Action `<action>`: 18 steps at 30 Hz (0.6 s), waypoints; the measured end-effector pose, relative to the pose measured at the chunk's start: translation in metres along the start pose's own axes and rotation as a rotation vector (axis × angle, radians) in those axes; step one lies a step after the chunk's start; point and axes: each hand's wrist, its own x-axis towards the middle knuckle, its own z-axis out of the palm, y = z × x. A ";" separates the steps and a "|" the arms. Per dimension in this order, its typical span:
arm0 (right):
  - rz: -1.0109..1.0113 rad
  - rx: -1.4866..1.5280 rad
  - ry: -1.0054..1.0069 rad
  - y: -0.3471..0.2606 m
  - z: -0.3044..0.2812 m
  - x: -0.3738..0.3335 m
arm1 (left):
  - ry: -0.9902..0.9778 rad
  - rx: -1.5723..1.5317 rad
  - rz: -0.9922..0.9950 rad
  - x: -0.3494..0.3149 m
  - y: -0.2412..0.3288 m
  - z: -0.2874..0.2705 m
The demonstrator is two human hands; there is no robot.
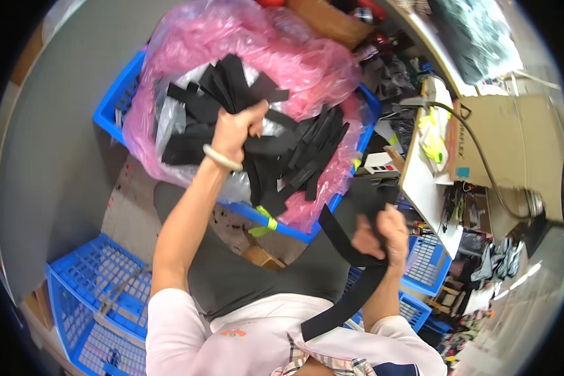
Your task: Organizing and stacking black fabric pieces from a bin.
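Observation:
My left hand (237, 130), with a pale bangle on its wrist, is closed around a bundle of black fabric strips (230, 83) above the blue crate (114, 118). More black strips (314, 149) lie in the crate, on the pink plastic bag (200, 28) that lines it. To the right of the crate, my right hand (390, 233) is closed on black strips. One long black strip (351, 306) hangs from it in a curve over my shirt. The fingertips of the right hand are a little blurred.
Blue plastic crates stand at the lower left (97, 291) and lower right (427, 266). On the right, a white bench (433, 199) carries yellow-green items and a cardboard box (511, 141). A grey panel (62, 150) rises along the left. A lamp (532, 203) on a bent arm reaches over the bench.

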 end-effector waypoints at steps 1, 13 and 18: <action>0.038 0.200 -0.274 -0.002 0.006 0.008 | -0.055 0.033 0.005 -0.007 0.004 0.016; -0.459 0.091 -0.271 0.016 0.059 0.088 | -0.401 -0.039 -0.137 -0.087 0.015 0.058; -0.283 0.419 -0.192 0.040 0.071 0.089 | -0.391 0.193 -0.094 -0.092 0.008 0.061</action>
